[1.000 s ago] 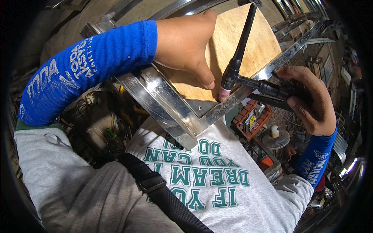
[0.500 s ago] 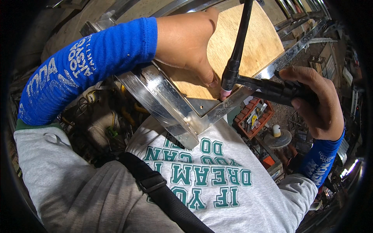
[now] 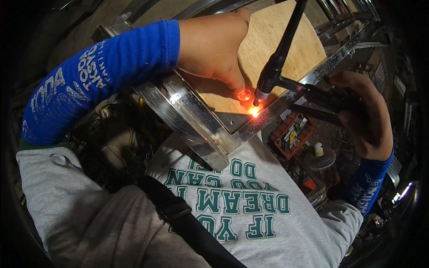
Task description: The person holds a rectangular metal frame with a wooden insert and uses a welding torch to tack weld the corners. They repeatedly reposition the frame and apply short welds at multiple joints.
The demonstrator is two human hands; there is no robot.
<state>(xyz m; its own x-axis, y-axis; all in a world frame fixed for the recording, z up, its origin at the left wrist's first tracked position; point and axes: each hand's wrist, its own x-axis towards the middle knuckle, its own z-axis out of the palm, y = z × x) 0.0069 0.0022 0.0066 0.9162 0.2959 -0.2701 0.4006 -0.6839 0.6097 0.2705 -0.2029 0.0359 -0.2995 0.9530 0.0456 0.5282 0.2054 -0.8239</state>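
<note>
My right hand (image 3: pixel 368 114) is wrapped round a black TIG welding torch (image 3: pixel 270 73), whose pale nozzle points down at the metal frame (image 3: pixel 290 100). A bright orange-white arc glows at the nozzle's tip, on the joint between the frame and a small drilled corner plate (image 3: pixel 230 120). My left hand (image 3: pixel 214 49) rests on a light plywood board (image 3: pixel 281 40) lying within the frame. Its thumb is stretched out, lit orange close beside the arc; the other fingertips are out of sight. Shiny metal bars meet at the corner nearest my chest.
Below the frame, on the right, are a reddish crate (image 3: pixel 290 136) of small items and a round fan-like object (image 3: pixel 319 157). Cables and tools lie dimly under the frame at left. More metal bars (image 3: pixel 344 20) stand at the far right.
An arc has lit at the nozzle, and the surroundings look darker. The torch has tilted and shifted slightly, and my right hand has moved a little. My left hand stays on the board.
</note>
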